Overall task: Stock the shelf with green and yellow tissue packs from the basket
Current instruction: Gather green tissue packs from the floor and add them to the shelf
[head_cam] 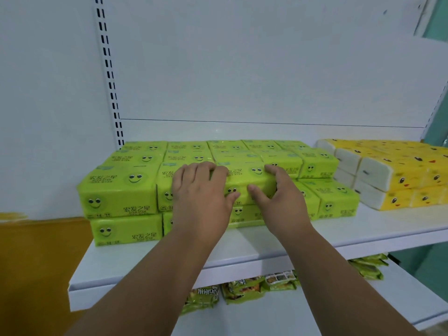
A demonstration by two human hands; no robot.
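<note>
White shelf, head view. Green tissue packs with smiley faces fill its left and middle part, stacked two layers high at the front, more rows behind reaching toward the back panel. Yellow tissue packs sit to the right of the green block, two layers, a narrow gap between the two colours.

Both hands are on one front-row green pack in the top layer, near the middle of the green block. Left hand: fingers curled over the pack's top edge, thumb pressed against its front face, grip closed on the pack's left part. Right hand: fingers hooked over the top at the pack's right end, thumb on the front face, grip likewise clamped on that pack. Thumbs lie close together, not touching.

Below the shelf, a lower shelf carries snack packets in green wrappers. Slotted upright runs along the left of the back panel. Orange-yellow surface left of the shelf.
</note>
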